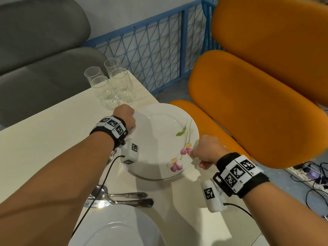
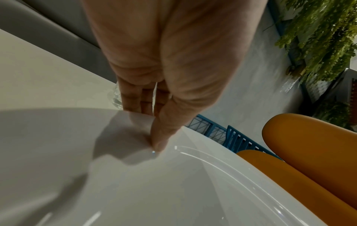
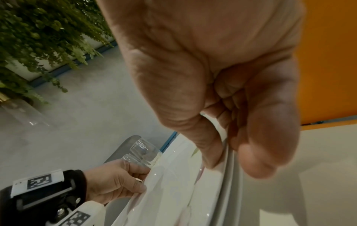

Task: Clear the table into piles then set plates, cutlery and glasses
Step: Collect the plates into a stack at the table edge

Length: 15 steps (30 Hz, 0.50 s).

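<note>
I have the flowered plate (image 1: 163, 139) held at opposite edges near the far right corner of the tabletop (image 1: 44, 139), just this side of the four glasses (image 1: 110, 84), and it looks to sit on or just above another plate, since the right wrist view shows a second rim stacked under the one I hold. I judge it glazed ceramic: stiff, fairly heavy for its width, slick on the glaze and quick to chip if an edge knocks the glasses or the tabletop. The rim is the only sensible hold, thumb on top and fingers beneath, one hand each side so the weight is shared and it stays level. My left hand (image 1: 126, 118) is at the far left rim, wrist bent down, thumb (image 2: 162, 137) pressed on the upper face and fingers curled under the edge, pinching it. My right hand (image 1: 205, 150) is at the near right rim beside the pink flowers, thumb (image 3: 210, 152) lying over the rim and fingers (image 3: 257, 160) curled beneath, also pinching. Both forearms reach forward over the tabletop, roughly parallel. Nearer to me lie the spoons and a knife (image 1: 122, 197) in a small bunch, and a plain white plate (image 1: 117, 231) sits at the near edge. The glasses stand close to my left knuckles, so I would keep any lift clear of them.
</note>
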Motion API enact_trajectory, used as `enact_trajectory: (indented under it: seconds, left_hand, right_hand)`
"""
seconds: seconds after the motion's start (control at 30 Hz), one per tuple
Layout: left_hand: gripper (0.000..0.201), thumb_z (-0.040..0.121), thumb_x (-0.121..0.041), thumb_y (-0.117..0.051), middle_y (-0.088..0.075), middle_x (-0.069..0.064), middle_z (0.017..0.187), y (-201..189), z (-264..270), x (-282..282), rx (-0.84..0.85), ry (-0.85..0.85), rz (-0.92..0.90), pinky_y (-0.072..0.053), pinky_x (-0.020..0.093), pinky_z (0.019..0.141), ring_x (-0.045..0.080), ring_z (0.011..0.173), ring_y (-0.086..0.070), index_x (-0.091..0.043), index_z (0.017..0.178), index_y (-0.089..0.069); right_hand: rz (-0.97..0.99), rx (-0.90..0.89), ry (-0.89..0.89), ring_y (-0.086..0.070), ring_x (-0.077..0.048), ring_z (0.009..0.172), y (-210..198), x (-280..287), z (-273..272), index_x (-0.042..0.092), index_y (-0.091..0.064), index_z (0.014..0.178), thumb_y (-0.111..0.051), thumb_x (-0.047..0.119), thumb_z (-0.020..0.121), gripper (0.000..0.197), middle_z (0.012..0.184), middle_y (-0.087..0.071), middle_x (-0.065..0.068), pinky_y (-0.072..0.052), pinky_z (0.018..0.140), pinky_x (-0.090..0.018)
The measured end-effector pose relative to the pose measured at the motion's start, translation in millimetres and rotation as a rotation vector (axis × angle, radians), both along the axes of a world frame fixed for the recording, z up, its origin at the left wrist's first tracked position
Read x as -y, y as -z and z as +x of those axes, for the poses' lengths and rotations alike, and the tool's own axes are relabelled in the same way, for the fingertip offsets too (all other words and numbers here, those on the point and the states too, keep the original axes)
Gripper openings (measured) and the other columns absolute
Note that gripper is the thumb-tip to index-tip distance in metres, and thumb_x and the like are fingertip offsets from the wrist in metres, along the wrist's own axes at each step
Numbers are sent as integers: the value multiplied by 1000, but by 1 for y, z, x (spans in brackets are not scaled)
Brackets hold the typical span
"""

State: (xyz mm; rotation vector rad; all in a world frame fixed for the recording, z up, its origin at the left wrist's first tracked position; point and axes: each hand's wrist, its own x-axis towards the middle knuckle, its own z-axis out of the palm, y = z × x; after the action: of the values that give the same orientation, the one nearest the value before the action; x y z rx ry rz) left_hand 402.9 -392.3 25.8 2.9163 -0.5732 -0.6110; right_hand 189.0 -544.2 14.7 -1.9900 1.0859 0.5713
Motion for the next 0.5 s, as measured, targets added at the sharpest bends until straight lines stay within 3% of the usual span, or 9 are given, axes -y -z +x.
enact_trajectory:
  seconds: [0.03, 0.1, 0.2, 0.27, 0.33, 0.4, 0.43, 0.5]
  left_hand:
    - [7, 74, 3, -63, -47, 8, 64, -1, -1, -1, 5, 19, 1, -54, 36, 74, 38, 103, -62, 6, 80, -60]
    - [20, 75, 3, -63, -61, 17, 80, 0, -1, 0, -7, 42, 31, -54, 37, 79, 37, 105, -62, 10, 94, -63]
    - [23, 76, 3, -63, -65, 23, 96, 2, 0, -1, 0, 47, 52, -54, 37, 80, 37, 106, -62, 10, 97, -63]
    - [22, 75, 2, -64, -63, 19, 84, 3, 0, -1, -2, 53, 53, -54, 38, 79, 37, 105, -62, 10, 96, -63]
    - [13, 73, 2, -68, -48, 8, 64, 2, -1, -2, -1, 52, 51, -54, 37, 74, 36, 102, -63, 5, 85, -63]
    - [14, 71, 1, -71, -49, 7, 64, 1, -2, -4, -13, 45, 43, -51, 33, 68, 35, 99, -64, -1, 75, -58]
    - [14, 71, 0, -72, -57, 11, 71, 2, -2, -5, -16, 47, 46, -50, 33, 69, 35, 99, -64, -1, 77, -59]
    - [26, 72, -4, -73, -66, 17, 99, 6, -1, -8, 4, 62, 67, -53, 34, 78, 32, 102, -63, 1, 96, -65]
  right_hand:
    - [-5, -3, -15, -64, -24, 51, -1, 0, 0, -1, -58, 82, -65, 13, 88, 17, 70, -67, -15, -61, 64, -42]
    - [-6, -9, -36, -63, -24, 51, -1, 0, 1, -1, -58, 84, -65, 15, 88, 18, 70, -67, -15, -61, 64, -41]
    - [-22, -22, -63, -63, -23, 51, -2, 0, 1, 1, -56, 83, -65, 17, 88, 19, 70, -67, -15, -61, 63, -40]
    - [-39, -29, -85, -63, -23, 52, -1, 0, 1, 2, -56, 82, -66, 19, 88, 20, 72, -67, -14, -61, 62, -38]
    - [-53, -43, -105, -62, -21, 50, 0, 1, 0, 3, -57, 83, -65, 22, 88, 22, 71, -66, -12, -60, 59, -34]
    - [-68, -66, -145, -60, -19, 50, 1, 2, 0, 4, -59, 86, -62, 28, 89, 25, 70, -64, -9, -56, 55, -29]
    - [-73, -78, -174, -60, -19, 51, 2, 3, -1, 4, -60, 88, -60, 31, 90, 28, 70, -63, -8, -55, 54, -27]
    - [-79, -91, -223, -60, -19, 54, 2, 4, -1, 5, -62, 95, -57, 35, 92, 31, 73, -63, -7, -52, 54, -26]
